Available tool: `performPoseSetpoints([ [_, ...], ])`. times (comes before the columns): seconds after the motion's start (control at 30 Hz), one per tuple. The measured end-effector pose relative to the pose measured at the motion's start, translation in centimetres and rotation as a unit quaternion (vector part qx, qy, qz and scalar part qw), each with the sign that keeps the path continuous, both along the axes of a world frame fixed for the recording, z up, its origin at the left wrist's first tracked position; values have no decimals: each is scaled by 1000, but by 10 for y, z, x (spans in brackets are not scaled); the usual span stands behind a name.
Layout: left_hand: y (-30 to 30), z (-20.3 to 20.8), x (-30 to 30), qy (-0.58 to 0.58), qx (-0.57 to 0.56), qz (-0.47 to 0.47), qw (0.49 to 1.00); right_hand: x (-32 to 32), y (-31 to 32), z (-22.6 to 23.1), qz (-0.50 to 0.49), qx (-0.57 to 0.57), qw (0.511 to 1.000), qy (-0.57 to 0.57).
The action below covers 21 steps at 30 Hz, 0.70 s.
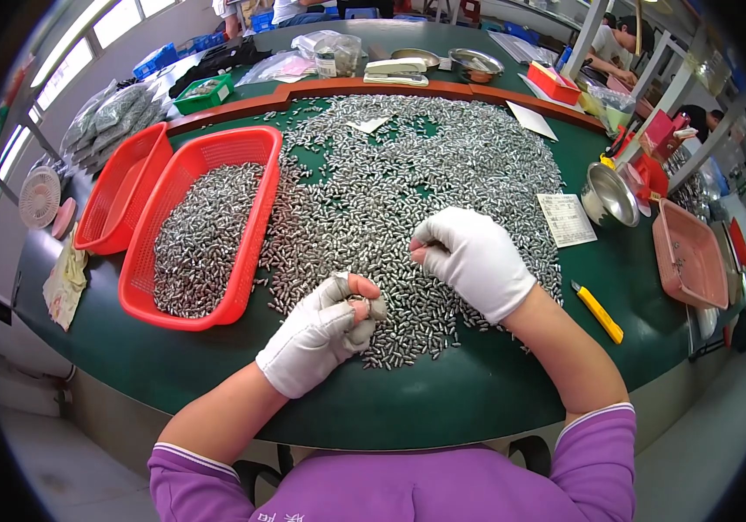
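Observation:
Small silver metal parts [347,209] lie spread in a wide layer over the green table. My left hand [325,326], in a white glove with bare fingertips, is curled closed at the near edge of the spread. Its fingers wrap round small metal parts, only partly visible. Over the middle of the spread, my right hand [475,259] is also gloved, thumb and forefinger tips pinched together. Whatever lies between those fingertips, if anything, is too small to make out. Left of my left hand stands a red plastic basket [270,187] heaped with the same metal parts.
Beside the full basket is another red basket [94,213]. To the right lie a yellow utility knife [599,315], a printed paper slip [567,219], a metal bowl [609,196] and a pink basket [690,287]. A brown wooden strip [338,88] borders the far side. A co-worker [616,48] sits at far right.

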<state>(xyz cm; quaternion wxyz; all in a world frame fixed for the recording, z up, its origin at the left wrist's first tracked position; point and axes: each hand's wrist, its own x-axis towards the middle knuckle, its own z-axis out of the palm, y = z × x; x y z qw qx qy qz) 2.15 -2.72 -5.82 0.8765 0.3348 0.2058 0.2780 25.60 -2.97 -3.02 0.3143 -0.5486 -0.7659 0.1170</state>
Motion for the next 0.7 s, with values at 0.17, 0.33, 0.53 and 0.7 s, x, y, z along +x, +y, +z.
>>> performPoseSetpoints([
  [0.17, -2, 1, 1, -6, -21, -18, 1000, -20, -14, 9, 133, 9, 981, 141],
  [0.33, -2, 0, 3, 9, 0, -19, 1000, -30, -21, 7, 158, 80, 979, 99],
  [0.53, -2, 1, 1, 27, -1, -1, 1000, -14, -16, 4, -8, 75, 987, -139],
  [0.7, -3, 1, 3, 38, 4, 8, 999, -7, -7, -14, -15, 2, 971, -240],
])
